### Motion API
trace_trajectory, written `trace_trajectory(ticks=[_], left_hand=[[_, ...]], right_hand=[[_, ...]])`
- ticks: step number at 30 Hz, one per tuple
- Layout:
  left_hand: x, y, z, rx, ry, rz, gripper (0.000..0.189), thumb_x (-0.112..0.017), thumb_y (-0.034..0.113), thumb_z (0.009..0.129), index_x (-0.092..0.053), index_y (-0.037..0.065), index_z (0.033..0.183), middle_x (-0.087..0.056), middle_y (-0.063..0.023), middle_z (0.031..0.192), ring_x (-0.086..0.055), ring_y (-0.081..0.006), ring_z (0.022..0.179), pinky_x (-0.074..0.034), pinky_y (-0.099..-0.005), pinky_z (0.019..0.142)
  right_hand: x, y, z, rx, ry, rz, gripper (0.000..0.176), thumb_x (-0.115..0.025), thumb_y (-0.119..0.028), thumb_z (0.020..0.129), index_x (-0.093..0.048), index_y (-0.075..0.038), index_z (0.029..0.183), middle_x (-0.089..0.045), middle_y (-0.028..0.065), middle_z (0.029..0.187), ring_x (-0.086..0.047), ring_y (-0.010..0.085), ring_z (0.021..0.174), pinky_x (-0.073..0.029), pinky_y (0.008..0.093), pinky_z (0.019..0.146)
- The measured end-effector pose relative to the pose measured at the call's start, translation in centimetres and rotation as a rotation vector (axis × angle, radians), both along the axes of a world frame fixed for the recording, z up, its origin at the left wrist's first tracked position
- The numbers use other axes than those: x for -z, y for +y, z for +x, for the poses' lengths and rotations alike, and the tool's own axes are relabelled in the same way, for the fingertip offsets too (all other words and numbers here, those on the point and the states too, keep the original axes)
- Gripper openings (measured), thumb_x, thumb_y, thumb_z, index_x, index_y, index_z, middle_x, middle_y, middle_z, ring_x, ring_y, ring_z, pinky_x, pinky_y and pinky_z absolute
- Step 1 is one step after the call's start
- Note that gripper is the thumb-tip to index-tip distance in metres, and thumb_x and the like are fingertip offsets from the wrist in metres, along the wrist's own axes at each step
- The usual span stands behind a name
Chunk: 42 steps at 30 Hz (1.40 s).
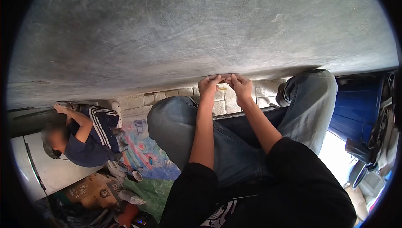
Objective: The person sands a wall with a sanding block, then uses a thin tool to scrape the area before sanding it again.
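Your left hand (208, 84) and right hand (240, 86) both pinch a small piece (225, 76), too hidden to name, at the edge of the grey panel (201, 31). Blue bin (356, 110) at three o'clock: contents unseen.

A single wide-angle camera on the person's head looks forward and down along both forearms, and dark rounded corners ring the picture. It sits close: a grey panel (201, 31) fills the upper half, and the left hand (208, 84) and right hand (240, 87) meet near the centre. A crouched co-worker (79, 138) shows at the left margin, a blue bin (356, 110) at the right.
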<state>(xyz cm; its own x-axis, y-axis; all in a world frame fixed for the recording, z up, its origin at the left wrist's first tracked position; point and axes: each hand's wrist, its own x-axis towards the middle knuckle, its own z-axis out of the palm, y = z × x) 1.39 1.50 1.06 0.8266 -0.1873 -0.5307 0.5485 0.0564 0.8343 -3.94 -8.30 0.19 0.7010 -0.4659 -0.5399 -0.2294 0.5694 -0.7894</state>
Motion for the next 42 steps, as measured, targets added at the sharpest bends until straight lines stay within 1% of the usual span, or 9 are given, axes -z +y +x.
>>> trace_trajectory(ticks=[7, 18, 22, 30, 34, 35, 37, 38, 42], left_hand=[[0.0, 4.0, 1.5, -0.188, 0.018, 0.059, 0.013, -0.064, 0.010, 0.069, -0.057, 0.002, 0.077, -0.045, 0.0037, 0.052, -0.033, -0.0013, 0.040, -0.022, -0.0156, 0.034], [1.1, -1.2, -0.8, -0.025, 0.056, -0.067, 0.016, -0.065, 0.013, 0.069, -0.057, 0.002, 0.077, -0.053, -0.0006, 0.059, -0.032, -0.0022, 0.040, -0.024, -0.0167, 0.036], [-0.2, 1.4, 0.6, -0.012, 0.051, 0.066, 0.017, -0.065, 0.013, 0.067, -0.056, 0.001, 0.076, -0.053, -0.0010, 0.059, -0.033, -0.0024, 0.040, -0.024, -0.0166, 0.036], [0.5, 6.9, 2.8, -0.380, -0.041, 0.200, 0.010, -0.064, 0.010, 0.068, -0.058, 0.003, 0.072, -0.058, -0.0031, 0.063, -0.043, -0.0045, 0.048, -0.030, -0.0177, 0.041], [0.1, 4.3, 1.6, -0.131, -0.014, 0.220, 0.012, -0.064, 0.014, 0.068, -0.060, 0.004, 0.074, -0.059, -0.0034, 0.066, -0.045, -0.0056, 0.050, -0.032, -0.0179, 0.043], [-0.1, 2.7, 1.0, -0.096, -0.014, 0.204, 0.015, -0.063, 0.017, 0.069, -0.060, 0.003, 0.074, -0.049, 0.0027, 0.052, -0.030, -0.0022, 0.037, -0.022, -0.0167, 0.034], [-0.2, -0.4, -0.5, -0.031, 0.011, 0.143, 0.016, -0.064, 0.018, 0.069, -0.060, 0.004, 0.076, -0.048, 0.0035, 0.051, -0.034, -0.0028, 0.039, -0.024, -0.0185, 0.036], [0.1, -1.8, -1.2, -0.020, 0.030, 0.184, 0.015, -0.063, 0.013, 0.069, -0.060, 0.001, 0.079, -0.059, -0.0035, 0.065, -0.044, -0.0058, 0.047, -0.034, -0.0184, 0.042], [0.2, -3.0, -2.1, -0.055, 0.024, 0.001, 0.020, -0.066, 0.020, 0.066, -0.060, 0.003, 0.075, -0.046, 0.0022, 0.052, -0.036, -0.0042, 0.041, -0.026, -0.0185, 0.037]], right_hand=[[-0.4, 3.9, 2.4, -0.089, -0.014, 0.098, 0.016, -0.050, -0.009, 0.080, -0.054, 0.006, 0.084, -0.059, 0.0099, 0.074, -0.057, 0.0128, 0.065, -0.044, 0.0198, 0.058], [-0.7, -0.7, -0.7, 0.067, 0.042, -0.051, 0.017, -0.050, -0.009, 0.080, -0.055, 0.006, 0.086, -0.059, 0.0099, 0.074, -0.056, 0.0116, 0.065, -0.044, 0.0188, 0.057], [-0.7, 0.8, 0.9, -0.094, 0.018, -0.059, 0.017, -0.048, -0.010, 0.081, -0.055, 0.006, 0.086, -0.059, 0.0107, 0.075, -0.056, 0.0113, 0.066, -0.044, 0.0186, 0.057], [-0.4, 7.0, 4.5, -0.186, 0.049, 0.165, 0.016, -0.051, -0.008, 0.079, -0.054, 0.007, 0.080, -0.059, 0.0105, 0.073, -0.057, 0.0125, 0.063, -0.046, 0.0188, 0.055], [-1.0, 3.7, 2.4, -0.115, 0.001, 0.130, 0.023, -0.051, -0.008, 0.079, -0.049, 0.009, 0.094, -0.059, 0.0096, 0.074, -0.057, 0.0127, 0.065, -0.045, 0.0192, 0.057], [-0.9, 2.2, 1.5, -0.140, -0.020, 0.113, 0.026, -0.050, -0.009, 0.079, -0.047, 0.009, 0.098, -0.059, 0.0093, 0.076, -0.057, 0.0130, 0.067, -0.043, 0.0197, 0.059], [-0.1, -0.8, -0.4, -0.113, -0.005, 0.030, 0.023, -0.051, -0.012, 0.080, -0.051, 0.006, 0.094, -0.059, 0.0094, 0.077, -0.056, 0.0126, 0.070, -0.043, 0.0198, 0.060], [-0.9, -1.7, -1.0, 0.010, 0.034, 0.043, 0.020, -0.051, -0.012, 0.080, -0.053, 0.005, 0.089, -0.059, 0.0092, 0.077, -0.056, 0.0118, 0.068, -0.043, 0.0194, 0.060], [-0.2, -2.9, -1.8, 0.043, 0.035, 0.080, 0.017, -0.049, -0.012, 0.081, -0.054, 0.004, 0.084, -0.059, 0.0087, 0.076, -0.055, 0.0108, 0.066, -0.043, 0.0192, 0.059]])
